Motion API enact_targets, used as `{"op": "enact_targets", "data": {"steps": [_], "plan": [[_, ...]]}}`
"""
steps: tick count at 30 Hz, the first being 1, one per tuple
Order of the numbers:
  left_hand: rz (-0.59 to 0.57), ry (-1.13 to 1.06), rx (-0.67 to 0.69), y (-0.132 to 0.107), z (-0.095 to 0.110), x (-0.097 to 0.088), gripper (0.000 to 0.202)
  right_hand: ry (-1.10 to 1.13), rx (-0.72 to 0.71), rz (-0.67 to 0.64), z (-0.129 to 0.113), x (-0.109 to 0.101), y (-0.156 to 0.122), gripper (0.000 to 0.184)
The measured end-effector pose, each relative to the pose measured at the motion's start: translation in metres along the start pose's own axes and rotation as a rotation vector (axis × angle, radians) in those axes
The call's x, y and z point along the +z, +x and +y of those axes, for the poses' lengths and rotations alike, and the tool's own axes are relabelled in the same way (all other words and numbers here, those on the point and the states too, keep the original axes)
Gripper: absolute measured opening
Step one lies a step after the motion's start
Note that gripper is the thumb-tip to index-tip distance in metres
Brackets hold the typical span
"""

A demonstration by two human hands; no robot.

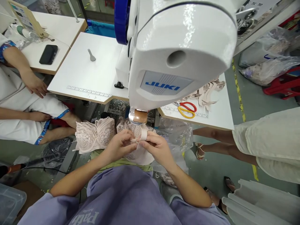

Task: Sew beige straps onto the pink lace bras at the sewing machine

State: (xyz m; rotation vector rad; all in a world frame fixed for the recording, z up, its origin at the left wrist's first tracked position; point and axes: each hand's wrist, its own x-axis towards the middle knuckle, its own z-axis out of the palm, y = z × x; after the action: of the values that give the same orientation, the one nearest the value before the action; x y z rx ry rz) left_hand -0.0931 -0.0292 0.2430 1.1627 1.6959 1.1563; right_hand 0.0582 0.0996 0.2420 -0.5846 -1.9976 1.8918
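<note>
Below the head of a white sewing machine [161, 84], my left hand [122, 144] pinches a thin pale strap end. My right hand [158, 147], just beside it, grips a wider beige strap [143, 133] that loops up between thumb and fingers. The strap belongs with a beige lace bra [142, 156] lying on my lap under both hands, partly hidden by them. Left of my left hand rests a stack of beige lace bras [95, 134] with moulded cups.
Scissors [186, 109] with red and yellow handles lie on the white table [220, 118] beside beige fabric strips [206, 93]. A ruler strip [89, 91] runs along the left tabletop edge. One person sits at left [35, 82]; others stand at right.
</note>
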Motion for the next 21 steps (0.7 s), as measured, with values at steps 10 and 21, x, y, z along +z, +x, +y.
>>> {"op": "enact_targets", "data": {"steps": [10,21], "plan": [[0.276,0.349,0.535,0.009,-0.016,0.014,0.034,0.358,0.215,0.064,-0.001,-0.031,0.039,0.02],[0.139,0.313,0.152,0.032,0.015,-0.022,0.034,-0.075,-0.028,0.313,0.016,-0.053,0.109,0.017]]}}
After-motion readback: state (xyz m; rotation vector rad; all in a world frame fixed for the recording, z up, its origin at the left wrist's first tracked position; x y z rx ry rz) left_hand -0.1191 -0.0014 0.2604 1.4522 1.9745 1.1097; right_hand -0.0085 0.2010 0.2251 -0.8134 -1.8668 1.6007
